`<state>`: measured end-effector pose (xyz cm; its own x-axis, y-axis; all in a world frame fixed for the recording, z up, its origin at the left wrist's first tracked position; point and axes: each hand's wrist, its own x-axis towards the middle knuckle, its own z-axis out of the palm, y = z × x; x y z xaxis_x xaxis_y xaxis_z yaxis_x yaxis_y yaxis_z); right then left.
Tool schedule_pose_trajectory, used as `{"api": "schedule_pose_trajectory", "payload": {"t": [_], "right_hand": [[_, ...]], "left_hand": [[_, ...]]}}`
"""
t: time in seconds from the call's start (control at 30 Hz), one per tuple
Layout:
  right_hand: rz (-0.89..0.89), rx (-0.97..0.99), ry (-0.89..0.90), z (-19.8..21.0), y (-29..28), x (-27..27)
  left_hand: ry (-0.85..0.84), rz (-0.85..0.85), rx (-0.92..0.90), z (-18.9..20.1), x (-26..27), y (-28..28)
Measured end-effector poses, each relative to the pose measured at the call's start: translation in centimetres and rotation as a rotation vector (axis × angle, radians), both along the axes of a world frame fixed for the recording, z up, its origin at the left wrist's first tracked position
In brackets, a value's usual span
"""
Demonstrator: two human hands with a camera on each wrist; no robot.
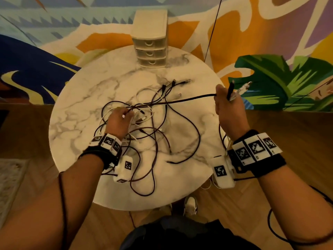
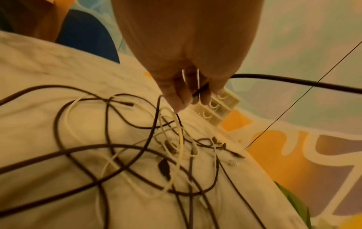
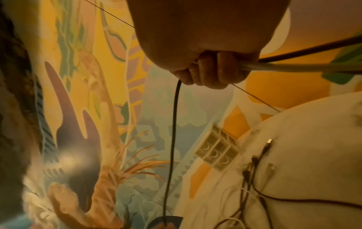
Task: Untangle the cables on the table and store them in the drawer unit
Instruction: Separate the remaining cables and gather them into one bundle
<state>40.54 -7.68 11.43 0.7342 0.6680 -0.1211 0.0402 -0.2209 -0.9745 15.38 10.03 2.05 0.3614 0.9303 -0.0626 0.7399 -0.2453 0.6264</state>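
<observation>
A tangle of black and white cables [image 1: 149, 123] [image 2: 137, 155] covers the middle of the round marble table [image 1: 81, 109]. My left hand [image 1: 119, 120] [image 2: 188, 93] sits over the tangle's left part and pinches strands of it, black and white. My right hand [image 1: 228, 107] [image 3: 207, 69], raised over the table's right edge, grips a black cable [image 1: 189, 99] [image 3: 174, 139] stretched taut from the tangle, along with a white cable; their plug ends [image 1: 239, 89] stick out past the fist. The white three-drawer unit [image 1: 150, 42] [image 3: 217, 153] [image 2: 221, 106] stands at the table's far edge, all drawers closed.
Loose plug ends [image 1: 173, 83] lie between the tangle and the drawer unit. A painted mural wall [image 1: 72, 24] rises behind the table. Wood floor [image 1: 288, 127] surrounds it, and a thin dark cord [image 1: 213, 29] hangs at the back right. A shoe [image 1: 191, 204] shows under the near edge.
</observation>
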Motion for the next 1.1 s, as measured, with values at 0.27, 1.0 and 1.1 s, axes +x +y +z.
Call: {"api": "schedule_pose_trajectory", "payload": {"t": [0.27,1.0,1.1], "right_hand": [[-0.331,-0.126,-0.024,-2.7,-2.2,4.2],[-0.067,-0.291,-0.020,-8.5,-17.2,7.9],[0.039,-0.083,-0.030,-4.7,-17.8,6.7]], "left_hand": [[0.276,-0.612,-0.127,2.7,1.7,-4.5],[-0.596,-0.814,-0.381,16.1,22.0,-17.3],[-0.337,-0.985,-0.238,14.7,23.8,-20.1]]}}
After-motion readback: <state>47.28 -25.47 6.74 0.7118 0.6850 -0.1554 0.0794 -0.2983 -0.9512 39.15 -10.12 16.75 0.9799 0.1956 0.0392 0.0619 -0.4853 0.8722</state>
